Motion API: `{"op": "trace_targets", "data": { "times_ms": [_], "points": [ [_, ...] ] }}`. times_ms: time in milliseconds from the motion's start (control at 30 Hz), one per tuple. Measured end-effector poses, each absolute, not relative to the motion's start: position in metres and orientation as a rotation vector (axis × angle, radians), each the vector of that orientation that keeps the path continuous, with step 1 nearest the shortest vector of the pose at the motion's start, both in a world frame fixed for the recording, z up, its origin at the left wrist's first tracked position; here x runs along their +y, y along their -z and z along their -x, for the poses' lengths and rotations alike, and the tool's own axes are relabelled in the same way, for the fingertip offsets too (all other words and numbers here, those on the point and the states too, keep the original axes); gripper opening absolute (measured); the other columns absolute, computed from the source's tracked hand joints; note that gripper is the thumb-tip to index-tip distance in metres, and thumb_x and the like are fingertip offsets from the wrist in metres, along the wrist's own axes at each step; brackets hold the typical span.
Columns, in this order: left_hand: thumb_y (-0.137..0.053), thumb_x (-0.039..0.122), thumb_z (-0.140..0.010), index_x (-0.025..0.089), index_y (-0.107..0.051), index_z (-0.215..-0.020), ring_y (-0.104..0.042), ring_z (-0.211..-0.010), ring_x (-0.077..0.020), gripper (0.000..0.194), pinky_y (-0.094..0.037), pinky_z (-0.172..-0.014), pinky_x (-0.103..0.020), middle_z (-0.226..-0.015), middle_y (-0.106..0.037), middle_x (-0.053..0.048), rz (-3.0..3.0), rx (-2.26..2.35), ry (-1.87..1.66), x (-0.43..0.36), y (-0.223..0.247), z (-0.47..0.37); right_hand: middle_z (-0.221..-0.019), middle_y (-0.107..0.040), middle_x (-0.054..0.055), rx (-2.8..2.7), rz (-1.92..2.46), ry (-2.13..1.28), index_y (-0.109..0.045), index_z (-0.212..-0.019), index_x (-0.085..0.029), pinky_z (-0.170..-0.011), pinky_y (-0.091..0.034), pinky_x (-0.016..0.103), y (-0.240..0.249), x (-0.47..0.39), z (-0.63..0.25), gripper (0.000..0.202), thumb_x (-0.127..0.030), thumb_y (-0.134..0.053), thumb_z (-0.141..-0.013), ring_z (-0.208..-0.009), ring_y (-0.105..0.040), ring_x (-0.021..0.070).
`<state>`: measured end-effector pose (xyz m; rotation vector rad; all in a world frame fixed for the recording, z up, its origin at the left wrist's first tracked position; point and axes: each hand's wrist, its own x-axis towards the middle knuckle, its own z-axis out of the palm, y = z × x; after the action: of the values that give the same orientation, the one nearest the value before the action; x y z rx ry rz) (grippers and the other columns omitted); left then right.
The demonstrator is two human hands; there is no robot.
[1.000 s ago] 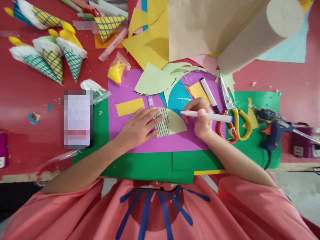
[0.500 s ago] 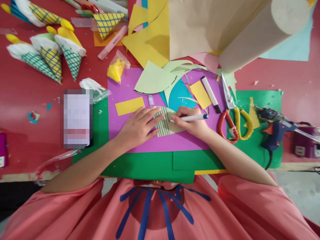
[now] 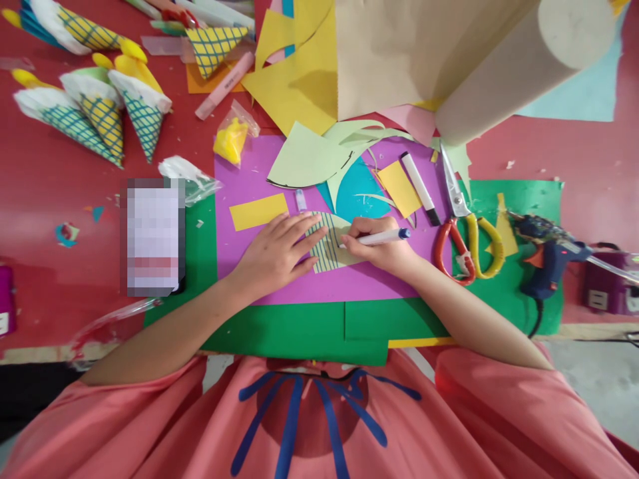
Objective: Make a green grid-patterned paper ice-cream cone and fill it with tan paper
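A pale green paper piece (image 3: 327, 233) with dark parallel stripes lies on a purple sheet (image 3: 294, 289). My left hand (image 3: 279, 249) rests flat on its left part, fingers spread. In my right hand (image 3: 382, 246) is a white marker pen (image 3: 384, 237) with a blue end, gripped near its tip. The tip touches or nearly touches the paper, right of the stripes. Just above the paper lies a small clear pen cap (image 3: 300, 200). Yellow paper rectangles (image 3: 258, 211) and a black-and-white marker (image 3: 420, 189) lie close by.
Scissors (image 3: 459, 219) with red and yellow handles lie right, beside a blue glue gun (image 3: 549, 259). A large paper roll (image 3: 514, 73) fills the upper right. Several grid-patterned paper cones (image 3: 142, 120) lie upper left, above a blurred-out rectangular device (image 3: 152, 236). Green paper offcuts (image 3: 304, 156) lie ahead.
My right hand has shifted slightly, with the pen tip a little lower on the paper and its back end moved left. My left hand stays in place.
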<state>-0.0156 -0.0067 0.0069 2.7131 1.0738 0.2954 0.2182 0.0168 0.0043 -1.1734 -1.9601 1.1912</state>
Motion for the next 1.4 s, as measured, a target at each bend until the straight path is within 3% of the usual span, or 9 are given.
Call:
{"op": "trace_targets", "data": {
  "times_ms": [1167,1400],
  "points": [
    [-0.046,0.034,-0.096,0.018,-0.049,-0.136,-0.042,-0.136,-0.0290,0.044,-0.034,-0.113,-0.049,-0.143,-0.049,-0.014,-2.662,1.088,-0.292,-0.0068,-0.0074,0.0150,-0.048,-0.030,-0.008,-2.147,0.946,-1.322,-0.034,-0.051,-0.018,-0.045,-0.023,0.020,-0.0127,0.0176,-0.2203,0.038,-0.023,-0.057,-0.081,-0.046,-0.028,0.0039],
    [-0.047,0.032,-0.095,0.018,-0.048,-0.138,-0.041,-0.136,-0.0294,0.045,-0.034,-0.113,-0.050,-0.144,-0.048,-0.014,-2.667,1.089,-0.280,-0.0062,-0.0076,0.0157,-0.049,-0.045,-0.005,-1.849,1.047,-1.401,-0.047,-0.053,-0.017,-0.043,-0.027,0.021,-0.0120,0.0202,-0.2242,0.036,-0.033,-0.060,-0.083,-0.045,-0.038,0.0058]
  ]
}}
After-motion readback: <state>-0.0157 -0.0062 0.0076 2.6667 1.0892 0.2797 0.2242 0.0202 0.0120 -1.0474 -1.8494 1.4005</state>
